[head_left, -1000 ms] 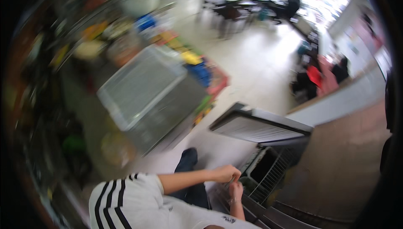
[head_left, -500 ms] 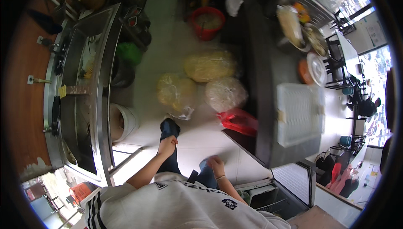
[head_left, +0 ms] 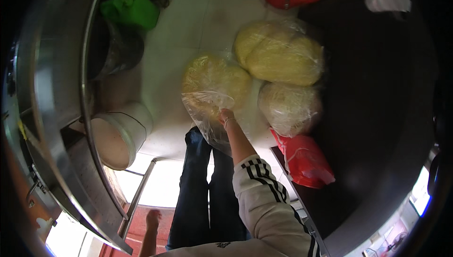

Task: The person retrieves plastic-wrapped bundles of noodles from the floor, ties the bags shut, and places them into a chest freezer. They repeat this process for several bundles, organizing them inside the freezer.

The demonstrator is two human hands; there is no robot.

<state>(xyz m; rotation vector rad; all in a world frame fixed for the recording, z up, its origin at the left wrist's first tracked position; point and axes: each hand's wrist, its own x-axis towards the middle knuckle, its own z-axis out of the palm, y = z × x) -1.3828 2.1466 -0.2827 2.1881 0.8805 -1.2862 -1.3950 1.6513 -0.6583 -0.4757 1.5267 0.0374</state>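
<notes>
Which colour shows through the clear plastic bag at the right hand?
Yellow shows through the clear plastic bag, best seen in the head view.

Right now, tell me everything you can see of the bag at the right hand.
The clear plastic bag is thin, shiny and wrinkled, its far part bulging with yellow contents I can't identify. It lies on the pale floor, with its slack, see-through near end toward the person's legs. Two other filled bags sit to its right. The right hand touches the loose plastic; its grip is unclear.
</notes>
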